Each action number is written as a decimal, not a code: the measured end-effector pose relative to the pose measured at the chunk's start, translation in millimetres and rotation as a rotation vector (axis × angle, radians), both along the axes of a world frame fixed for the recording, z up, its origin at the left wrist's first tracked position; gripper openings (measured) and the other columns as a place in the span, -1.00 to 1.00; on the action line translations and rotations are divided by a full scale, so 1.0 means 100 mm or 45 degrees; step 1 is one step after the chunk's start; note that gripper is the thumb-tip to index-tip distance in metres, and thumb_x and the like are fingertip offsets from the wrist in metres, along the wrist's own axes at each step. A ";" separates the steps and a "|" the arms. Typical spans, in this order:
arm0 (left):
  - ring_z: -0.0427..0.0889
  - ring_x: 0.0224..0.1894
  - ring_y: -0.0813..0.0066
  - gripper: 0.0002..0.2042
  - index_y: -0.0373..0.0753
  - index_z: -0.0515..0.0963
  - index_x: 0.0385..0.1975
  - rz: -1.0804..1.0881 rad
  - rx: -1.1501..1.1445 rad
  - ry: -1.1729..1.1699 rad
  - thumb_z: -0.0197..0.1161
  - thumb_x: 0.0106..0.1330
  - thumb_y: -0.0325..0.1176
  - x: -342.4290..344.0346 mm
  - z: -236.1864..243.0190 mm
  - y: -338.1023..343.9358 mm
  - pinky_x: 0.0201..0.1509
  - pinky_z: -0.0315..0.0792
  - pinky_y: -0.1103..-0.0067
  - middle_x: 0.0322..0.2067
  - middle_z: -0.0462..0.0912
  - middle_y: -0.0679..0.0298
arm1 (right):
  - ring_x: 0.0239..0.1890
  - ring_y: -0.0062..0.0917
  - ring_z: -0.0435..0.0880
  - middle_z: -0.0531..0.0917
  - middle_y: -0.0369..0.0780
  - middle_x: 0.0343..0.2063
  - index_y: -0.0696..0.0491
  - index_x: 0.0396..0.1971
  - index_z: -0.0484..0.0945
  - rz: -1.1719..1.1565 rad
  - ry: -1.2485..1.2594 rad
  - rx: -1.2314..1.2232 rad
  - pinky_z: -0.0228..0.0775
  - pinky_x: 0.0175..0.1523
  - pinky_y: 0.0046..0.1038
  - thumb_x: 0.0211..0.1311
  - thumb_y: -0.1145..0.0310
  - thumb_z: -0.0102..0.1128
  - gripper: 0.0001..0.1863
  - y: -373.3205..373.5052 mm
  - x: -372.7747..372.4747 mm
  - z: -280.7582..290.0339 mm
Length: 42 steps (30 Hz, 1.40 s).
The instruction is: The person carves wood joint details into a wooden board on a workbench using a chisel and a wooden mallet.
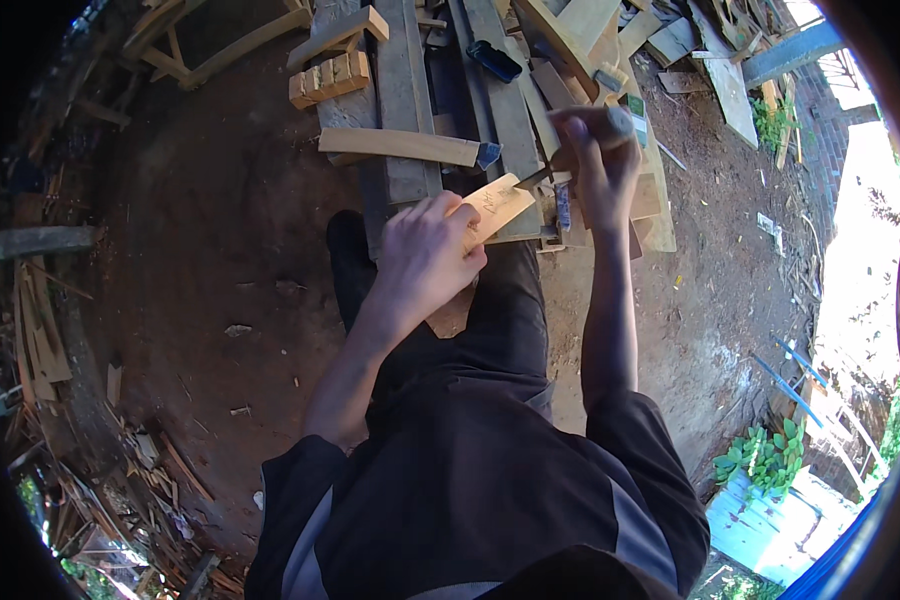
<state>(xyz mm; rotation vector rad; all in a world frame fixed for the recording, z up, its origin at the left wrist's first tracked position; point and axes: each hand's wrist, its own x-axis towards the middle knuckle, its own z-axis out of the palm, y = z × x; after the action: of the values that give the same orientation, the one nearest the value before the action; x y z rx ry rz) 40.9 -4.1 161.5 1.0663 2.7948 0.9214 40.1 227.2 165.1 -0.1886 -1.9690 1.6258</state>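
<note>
Pale yellow wood: a flat, straight-edged board [500,206] marked with dark handwriting slants at one o'clock, over the near end of a grey plank bench [401,85]. The left hand [428,245], just before twelve, is closed over its lower end. At two o'clock the right hand [612,180] is curled round a rounded brown wooden tool [608,127]; a slim dark blade [535,179] below it appears to meet the board's upper end, though whether the two are joined I cannot tell. Marking looks done; cutting seems barely begun, and any notch is too small to judge. At eleven lie a smooth, gently curved bar [400,144] and, beyond it, chunky, ridged orange-brown blocks [330,82]
</note>
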 end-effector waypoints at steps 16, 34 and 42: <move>0.70 -0.12 0.01 -0.60 -0.24 0.54 -0.08 -0.041 0.106 0.138 0.19 0.44 0.02 -0.49 0.30 0.47 -0.03 0.56 0.18 -0.06 0.56 0.13 | -0.51 -0.70 0.59 0.59 -0.31 -0.43 0.10 0.06 0.54 0.167 0.164 -0.331 0.52 -0.30 -0.54 0.30 0.34 0.36 -0.63 0.19 -0.53 -0.36; 0.67 -0.33 0.15 -0.67 -0.20 0.43 0.00 -0.178 0.175 0.343 0.20 0.21 -0.49 -0.56 0.19 0.51 -0.30 0.56 0.27 -0.33 0.58 0.17 | -0.55 -0.63 0.67 0.66 -0.27 -0.56 0.12 -0.27 0.47 -0.254 0.036 -0.151 0.49 -0.42 -0.53 0.25 0.09 0.46 -0.57 0.16 -0.84 -0.43; 0.66 -0.29 0.17 -0.67 -0.21 0.43 -0.03 -0.167 0.149 0.308 0.19 0.19 -0.51 -0.55 0.21 0.51 -0.28 0.54 0.27 -0.34 0.56 0.19 | -0.62 -0.70 0.61 0.62 -0.28 -0.63 0.08 -0.33 0.48 0.053 0.096 -0.080 0.43 -0.49 -0.56 0.30 0.20 0.40 -0.69 0.18 -0.68 -0.34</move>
<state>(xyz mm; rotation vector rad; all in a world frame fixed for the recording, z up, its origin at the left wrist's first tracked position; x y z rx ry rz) -13.7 47.3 182.4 1.4501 2.8406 1.0151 -28.1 244.7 130.8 -0.1095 -1.8786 1.6977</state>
